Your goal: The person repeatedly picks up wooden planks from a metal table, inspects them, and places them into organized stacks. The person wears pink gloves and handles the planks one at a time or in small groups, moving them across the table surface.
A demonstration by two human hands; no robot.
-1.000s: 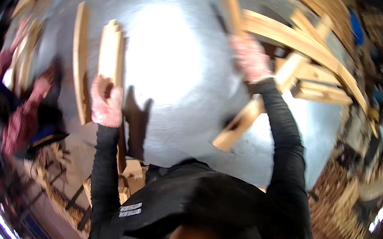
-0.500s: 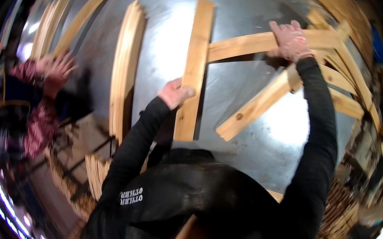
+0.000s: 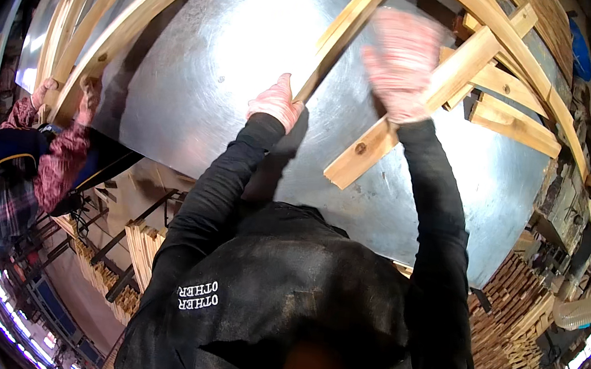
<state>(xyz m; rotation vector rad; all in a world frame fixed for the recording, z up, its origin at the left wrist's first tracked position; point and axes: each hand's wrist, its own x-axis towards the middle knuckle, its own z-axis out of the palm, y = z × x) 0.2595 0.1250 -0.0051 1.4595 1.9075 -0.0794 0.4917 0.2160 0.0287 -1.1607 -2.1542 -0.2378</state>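
My left hand point(image 3: 276, 105), in a pale pinkish glove, is closed around the near end of a pair of wooden boards point(image 3: 346, 37). They lie side by side and slant away to the upper right. My right hand point(image 3: 402, 65), in a similar glove, is blurred by motion, its fingers stretched out and thumb apart. It is just right of the pair and holds nothing visible. Close by its wrist, a knotted board point(image 3: 362, 150) slants across the metal tabletop point(image 3: 227, 80), its far end over other boards.
Several loose boards point(image 3: 513, 124) lie crossed at the right, beside a long curved-looking strip point(image 3: 565, 118). At the left, a co-worker's hands point(image 3: 87, 96) hold a board bundle point(image 3: 134, 26). Stacked wood point(image 3: 512, 344) stands below the table at the lower right.
The board in my left hand has swung to the upper right, with another alongside it. My right hand has moved left off its board. The middle bundle has shifted left to the co-worker.
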